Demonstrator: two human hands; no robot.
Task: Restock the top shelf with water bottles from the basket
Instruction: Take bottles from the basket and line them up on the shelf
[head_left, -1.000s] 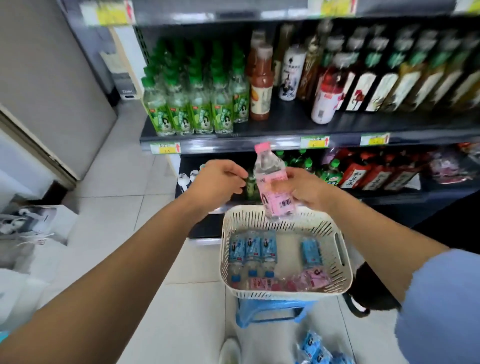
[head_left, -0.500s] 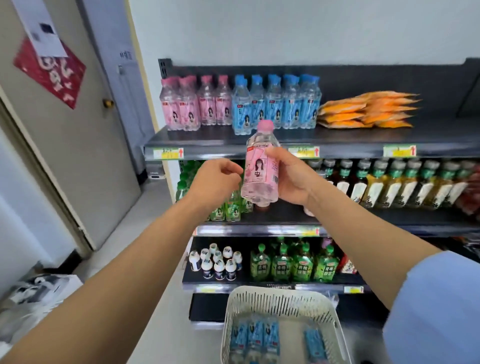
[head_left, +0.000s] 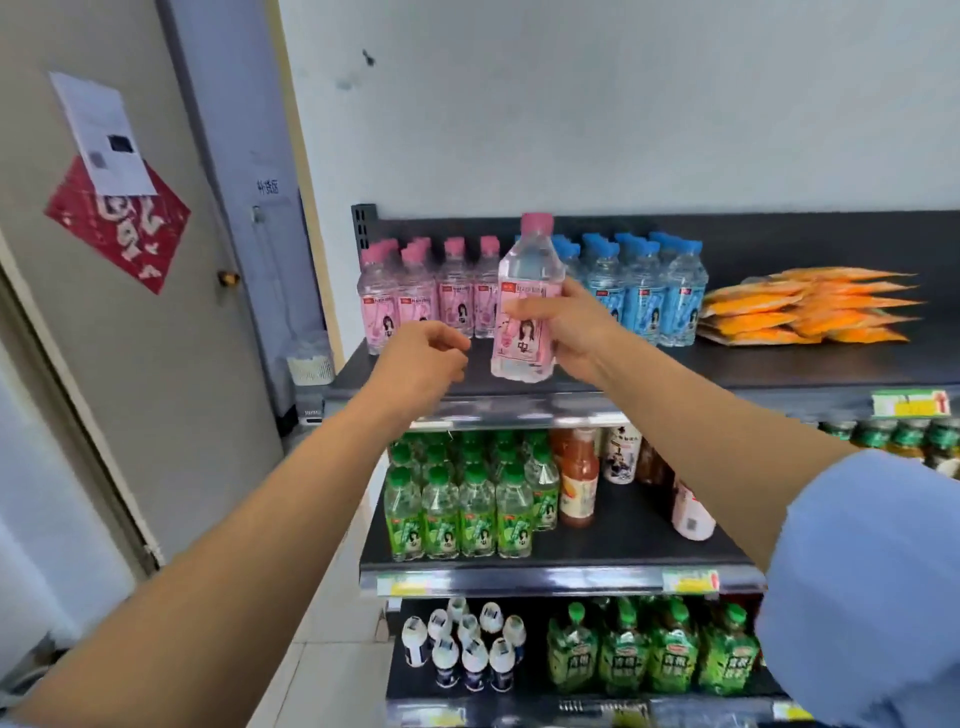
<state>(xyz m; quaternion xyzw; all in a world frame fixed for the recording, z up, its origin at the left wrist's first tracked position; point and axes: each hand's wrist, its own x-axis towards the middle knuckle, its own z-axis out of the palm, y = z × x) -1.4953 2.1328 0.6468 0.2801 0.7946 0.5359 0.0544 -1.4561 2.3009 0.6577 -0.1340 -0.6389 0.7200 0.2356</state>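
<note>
My right hand (head_left: 574, 332) grips a pink-capped, pink-labelled water bottle (head_left: 525, 291), held upright just above the front edge of the top shelf (head_left: 779, 366). Behind it stand a row of matching pink bottles (head_left: 415, 301) on the left and blue-capped bottles (head_left: 644, 291) to their right. My left hand (head_left: 423, 364) hovers beside the held bottle, fingers loosely curled with nothing in them. The basket is out of view.
Orange snack packets (head_left: 810, 306) lie on the right part of the top shelf. Green-capped drinks (head_left: 462, 509) and sauce bottles fill the shelf below, with small white bottles (head_left: 467, 649) lower still. A door (head_left: 130, 312) with a red poster stands at left.
My right hand has raised the pink bottle from above the basket up to the top shelf's front edge. My view has tilted upward, and the basket has dropped out of sight.
</note>
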